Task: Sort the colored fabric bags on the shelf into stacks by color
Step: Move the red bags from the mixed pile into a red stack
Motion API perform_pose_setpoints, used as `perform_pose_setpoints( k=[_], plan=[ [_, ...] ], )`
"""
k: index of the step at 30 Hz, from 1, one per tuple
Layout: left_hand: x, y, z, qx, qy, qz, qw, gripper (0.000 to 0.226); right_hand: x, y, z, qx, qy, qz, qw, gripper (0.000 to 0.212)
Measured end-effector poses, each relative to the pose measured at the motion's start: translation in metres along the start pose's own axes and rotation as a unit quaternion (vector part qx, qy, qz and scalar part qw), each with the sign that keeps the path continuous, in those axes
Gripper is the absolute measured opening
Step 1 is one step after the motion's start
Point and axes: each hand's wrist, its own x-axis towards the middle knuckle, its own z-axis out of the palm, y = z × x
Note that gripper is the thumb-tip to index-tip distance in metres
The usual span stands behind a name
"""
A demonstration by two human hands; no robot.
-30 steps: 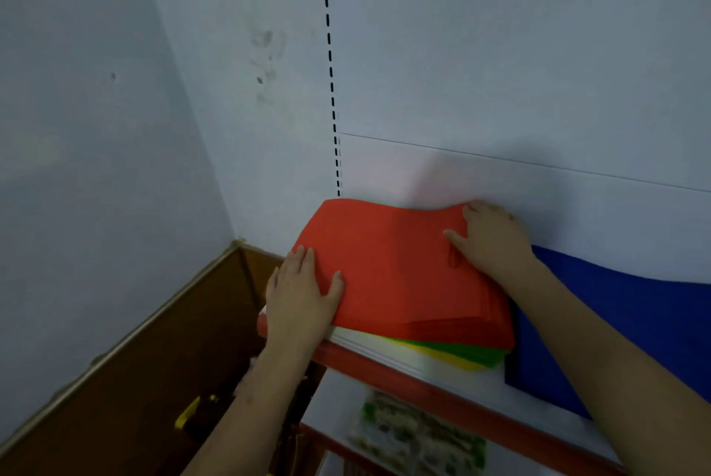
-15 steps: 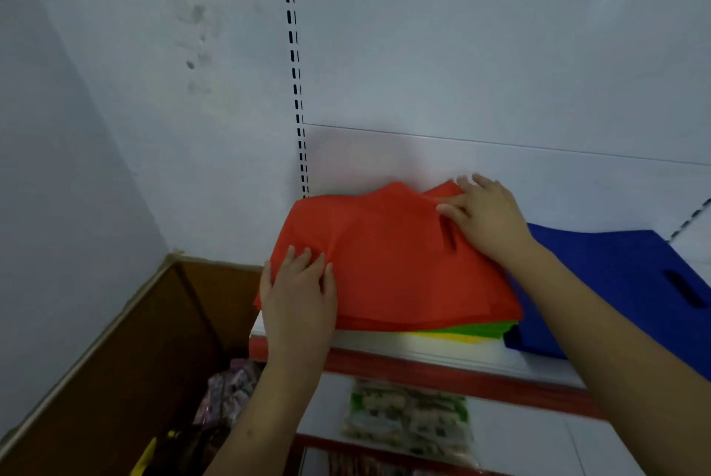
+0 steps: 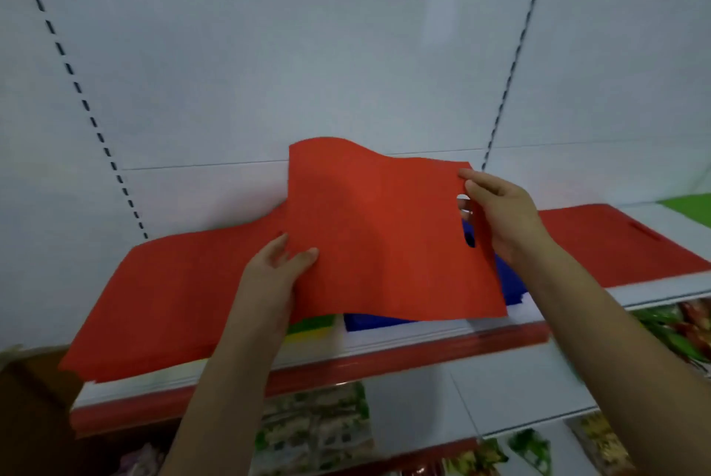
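A: Since a moment ago the top red fabric bag point(image 3: 384, 237) is coming up off its pile; before, both hands were lying flat on it. Now it is hanging in the air, bowed and tilted.

B: How is the left hand point(image 3: 275, 275) holding it?

A: It is pinching the bag's lower left edge, thumb on top and fingers underneath. The right hand point(image 3: 500, 214) is gripping the right edge, beside the slot-shaped handle cut-out, with its fingers curling round the cloth.

B: And what is lying under the lifted bag?

A: The stack of red fabric bags point(image 3: 173, 298) is sitting at the left end of the white shelf with the red front strip point(image 3: 404, 354), spreading out to the left of the left hand. Green and yellow fabric bags point(image 3: 311, 325) are peeking out from under that stack at the front edge. A stack of blue fabric bags point(image 3: 381, 320) is lying just beside them, directly below the raised bag.

B: Anything further right?

A: A second stack of red fabric bags point(image 3: 623, 241) is resting beyond the right forearm, and a green fabric bag point(image 3: 692, 208) is showing at the far right edge. Packaged goods point(image 3: 315, 429) are sitting blurred on the lower shelf.
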Motion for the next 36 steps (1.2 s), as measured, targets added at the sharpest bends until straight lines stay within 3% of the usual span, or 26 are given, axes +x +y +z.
perform_pose_setpoints(
  k=[4, 7, 11, 15, 18, 23, 26, 29, 33, 36],
  plan=[
    [-0.019, -0.039, 0.098, 0.162, -0.039, 0.044, 0.985, 0.004, 0.016, -0.001, -0.125, -0.014, 0.076, -0.032, 0.996, 0.031],
    [-0.036, -0.074, 0.183, 0.240, -0.067, 0.112, 0.962, 0.008, 0.027, -0.002, -0.222, -0.048, 0.136, -0.070, 0.987, 0.043],
    [-0.043, -0.123, 0.276, 0.309, -0.088, 0.129, 0.938, 0.017, 0.042, 0.000, -0.333, -0.103, 0.205, -0.058, 0.972, 0.055],
    [-0.041, -0.159, 0.339, 0.337, -0.094, 0.130, 0.928, 0.026, 0.064, 0.000, -0.408, -0.172, 0.196, -0.044, 0.964, 0.019],
    [-0.030, -0.177, 0.378, 0.360, -0.089, 0.140, 0.918, 0.026, 0.088, 0.005, -0.443, -0.233, 0.177, -0.028, 0.956, 0.018],
    [0.011, -0.206, 0.426, 0.417, -0.083, 0.149, 0.893, 0.015, 0.155, 0.027, -0.472, -0.169, 0.131, 0.054, 0.975, 0.022],
    [0.039, -0.224, 0.443, 0.463, -0.086, 0.119, 0.874, 0.008, 0.203, 0.041, -0.483, -0.192, 0.096, 0.093, 0.972, 0.016],
    [0.059, -0.237, 0.452, 0.507, -0.094, 0.069, 0.854, 0.015, 0.248, 0.056, -0.493, -0.276, 0.069, 0.098, 0.954, 0.012],
    [0.074, -0.245, 0.458, 0.589, -0.099, 0.009, 0.802, 0.044, 0.289, 0.073, -0.506, -0.382, 0.025, 0.096, 0.919, 0.012],
    [0.073, -0.250, 0.459, 0.648, -0.071, -0.022, 0.758, 0.039, 0.303, 0.083, -0.512, -0.484, -0.022, 0.084, 0.871, 0.015]
  ],
)
